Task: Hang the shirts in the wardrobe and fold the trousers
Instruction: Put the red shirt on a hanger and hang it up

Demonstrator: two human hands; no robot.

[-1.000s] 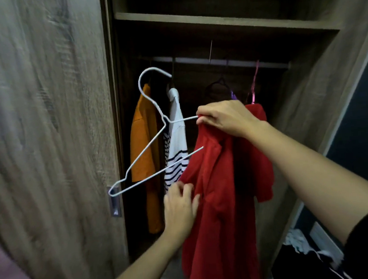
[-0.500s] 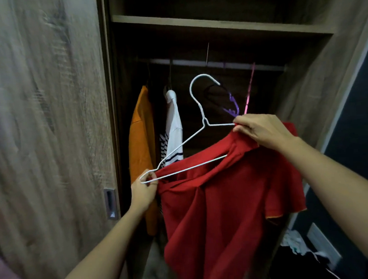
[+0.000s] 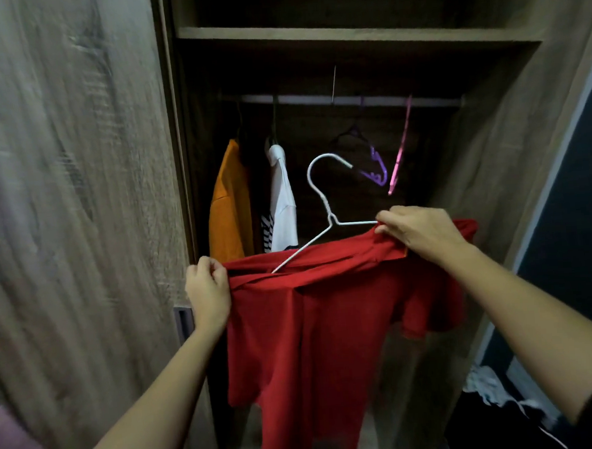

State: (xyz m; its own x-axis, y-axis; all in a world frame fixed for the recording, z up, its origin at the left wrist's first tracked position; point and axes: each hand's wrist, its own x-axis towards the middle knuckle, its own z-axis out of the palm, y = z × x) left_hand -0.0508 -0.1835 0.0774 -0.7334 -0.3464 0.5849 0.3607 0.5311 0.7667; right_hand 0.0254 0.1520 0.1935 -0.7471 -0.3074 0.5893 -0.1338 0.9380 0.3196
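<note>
My left hand (image 3: 208, 293), at nine o'clock, has its fingers (image 3: 216, 267) clenched on one shoulder of the red shirt (image 3: 329, 327). My right hand (image 3: 418, 233), at three, pinches the other shoulder against the white hanger (image 3: 324, 201). The shirt hangs before the open wardrobe, below the rail (image 3: 349, 99) at twelve. I'd seat both shoulders evenly on the wire before lifting the hook.

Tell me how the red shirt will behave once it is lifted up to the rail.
The red shirt looks floppy: it sags and bunches between the left hand and right hand. Probably light, since two pinch grips carry it. It could slide on the thin white wire hanger if tilted.
</note>
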